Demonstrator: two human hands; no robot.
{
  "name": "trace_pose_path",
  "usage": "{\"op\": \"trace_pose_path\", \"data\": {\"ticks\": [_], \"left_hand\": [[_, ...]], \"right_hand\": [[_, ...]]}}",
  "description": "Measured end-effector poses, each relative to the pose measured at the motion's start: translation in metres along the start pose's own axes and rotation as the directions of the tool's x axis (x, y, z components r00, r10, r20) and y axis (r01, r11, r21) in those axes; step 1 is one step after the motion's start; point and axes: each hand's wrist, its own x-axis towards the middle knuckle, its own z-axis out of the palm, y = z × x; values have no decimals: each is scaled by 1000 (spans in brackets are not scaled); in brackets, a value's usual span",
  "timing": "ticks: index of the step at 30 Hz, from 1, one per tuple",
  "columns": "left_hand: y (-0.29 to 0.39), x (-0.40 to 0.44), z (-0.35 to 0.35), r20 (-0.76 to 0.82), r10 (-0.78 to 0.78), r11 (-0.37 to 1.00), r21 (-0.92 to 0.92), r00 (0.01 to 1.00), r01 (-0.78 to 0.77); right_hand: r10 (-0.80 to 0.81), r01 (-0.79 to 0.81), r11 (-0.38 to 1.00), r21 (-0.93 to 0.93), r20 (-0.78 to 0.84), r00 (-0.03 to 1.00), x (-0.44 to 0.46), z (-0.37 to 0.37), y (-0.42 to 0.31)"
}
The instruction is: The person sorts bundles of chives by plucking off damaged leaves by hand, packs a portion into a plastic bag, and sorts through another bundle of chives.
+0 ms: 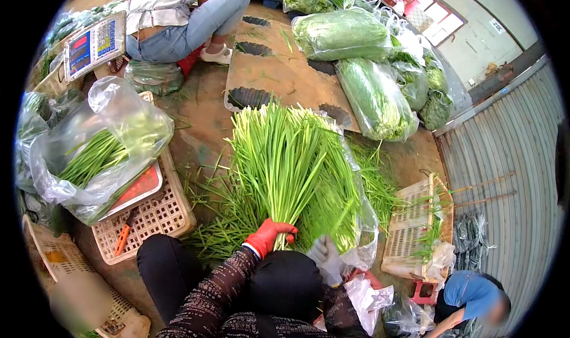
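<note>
My left hand (pixel 270 237), in a red glove, is wrapped round the lower stems of a bunch of green leafy stalks (pixel 285 166), which fans out away from me. To its right, my right hand (pixel 325 256) in a pale grey glove is blurred, and its fingers are too smeared to read. More long green stalks (pixel 332 201) lie beside and beneath the bunch, partly on clear plastic (pixel 369 219). Loose leaves (pixel 222 237) are scattered on the floor to the left.
An open plastic bag of greens (pixel 98 154) rests over a crate (pixel 178 210) holding an orange-handled knife (pixel 123 238). A scale (pixel 95 47), bagged greens (pixel 341 34) and another crate (pixel 409 228) surround me. One person (pixel 178 23) sits ahead; another (pixel 475 299) bends at lower right.
</note>
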Motion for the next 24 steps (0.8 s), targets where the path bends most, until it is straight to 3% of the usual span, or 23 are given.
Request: {"op": "trace_pose_path", "data": {"ticks": [1,2,4,5,6,7,8,10,12,14,16,20,21,22,23,24], "left_hand": [[1,1,-2,-54,-12,1000,14,998,13],[5,-1,-3,-71,11,999,43,997,-8],[10,-4,-2,-38,64,996,64,997,-62],[11,-5,-4,-10,110,991,81,994,-108],[11,-6,-8,-2,80,987,138,997,-79],[12,-9,-8,1,79,987,142,997,-78],[13,-13,-7,42,107,982,151,993,-112],[13,-12,-11,107,138,973,171,985,-155],[20,-19,-10,136,174,958,207,975,-199],[30,-34,-4,110,197,934,282,974,-221],[29,-32,-15,113,212,910,341,971,-238],[37,-43,-15,119,231,850,457,966,-260],[45,-54,-8,104,232,815,523,967,-251],[50,-64,0,124,271,870,393,954,-298],[49,-63,-3,120,275,869,393,954,-301],[47,-62,-7,115,282,863,404,952,-304]], "right_hand": [[-44,3,980,-199,-201,979,-26,-4,-1],[-59,-69,895,-440,-270,961,-45,-41,10],[-97,-148,749,-646,-328,940,-66,-114,21],[-177,-40,302,-953,-97,979,-75,-138,20],[-128,111,-228,-967,143,981,-81,-148,20],[-195,-144,-127,-981,-117,974,-72,-114,5],[-234,-385,-10,-923,-372,898,-54,-54,-19],[-504,-35,99,-995,-80,860,-18,-1,-41],[-629,268,-78,-960,256,734,19,58,-64],[-664,284,-111,-952,284,691,43,126,-78],[-661,403,-118,-908,375,650,71,164,-85],[-642,403,-194,-895,426,637,126,178,-84],[-638,375,-426,-823,568,521,149,161,-82],[-589,309,-632,-711,699,406,158,159,-80],[-587,314,-631,-710,701,405,159,154,-80],[-496,202,-652,-731,612,615,155,154,-83]]}}
